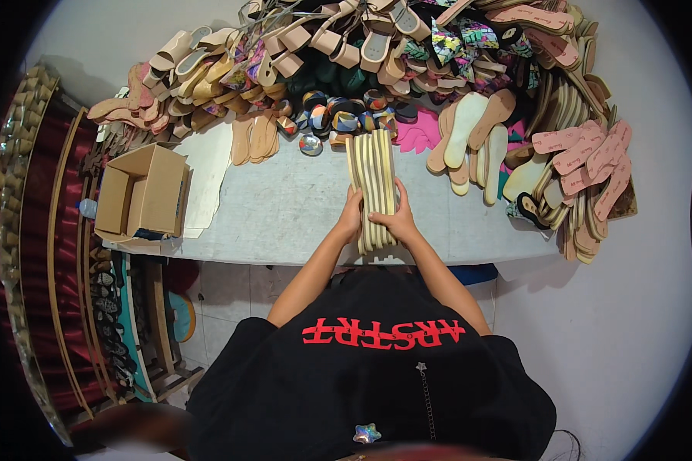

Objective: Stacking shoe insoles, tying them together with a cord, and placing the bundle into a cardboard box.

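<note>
The left hand (350,216) and the right hand (397,220) are both partly closed, holding between them a stack of sole pieces (372,183), cream in colour. The stack is over the grey table (284,207), near the middle; beyond its far end lie colourful patterned shoe parts (344,121).

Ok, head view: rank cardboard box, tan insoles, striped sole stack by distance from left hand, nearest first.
From the left hand:
1. Striped sole stack: in its grip.
2. Tan insoles: ahead and to the left.
3. Cardboard box: farther out to the left.
</note>
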The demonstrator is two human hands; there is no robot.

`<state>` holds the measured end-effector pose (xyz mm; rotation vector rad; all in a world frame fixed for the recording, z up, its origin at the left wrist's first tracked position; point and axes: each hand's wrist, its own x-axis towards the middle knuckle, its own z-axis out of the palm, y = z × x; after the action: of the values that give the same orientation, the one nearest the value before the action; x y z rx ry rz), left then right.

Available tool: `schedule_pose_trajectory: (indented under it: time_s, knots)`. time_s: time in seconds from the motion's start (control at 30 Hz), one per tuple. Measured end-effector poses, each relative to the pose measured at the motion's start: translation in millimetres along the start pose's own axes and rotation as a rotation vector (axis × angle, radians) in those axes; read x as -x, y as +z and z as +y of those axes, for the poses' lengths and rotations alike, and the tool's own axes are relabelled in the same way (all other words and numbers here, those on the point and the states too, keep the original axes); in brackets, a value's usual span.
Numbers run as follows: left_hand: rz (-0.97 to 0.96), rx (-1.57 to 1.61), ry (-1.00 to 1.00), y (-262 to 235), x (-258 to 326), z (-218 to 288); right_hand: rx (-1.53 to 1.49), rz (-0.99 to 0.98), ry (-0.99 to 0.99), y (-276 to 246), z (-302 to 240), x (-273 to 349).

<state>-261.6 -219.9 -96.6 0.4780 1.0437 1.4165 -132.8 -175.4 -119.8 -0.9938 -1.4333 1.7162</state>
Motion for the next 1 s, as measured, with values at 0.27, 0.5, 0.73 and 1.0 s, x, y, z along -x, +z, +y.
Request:
schedule_pose_trajectory:
  time_s: [0.27, 0.5, 0.73, 1.0]
  knots:
    - [-0.023, -0.124, 0.056, 9, 3, -6, -0.014, 0.001, -0.073, -4, 8, -2]
    - [-0.09, -0.029, -0.238, -5, -1, -8, -0.072, -0.002, -0.034, -3, 1, 6]
    - [-0.025, -0.111, -0.17, 5, 4, 4, 0.173, 0.037, 0.062, 1, 4, 6]
    - [0.018, -0.093, -0.19, 3, 1, 5, 0.175, 0.019, 0.04, 4, -9, 6]
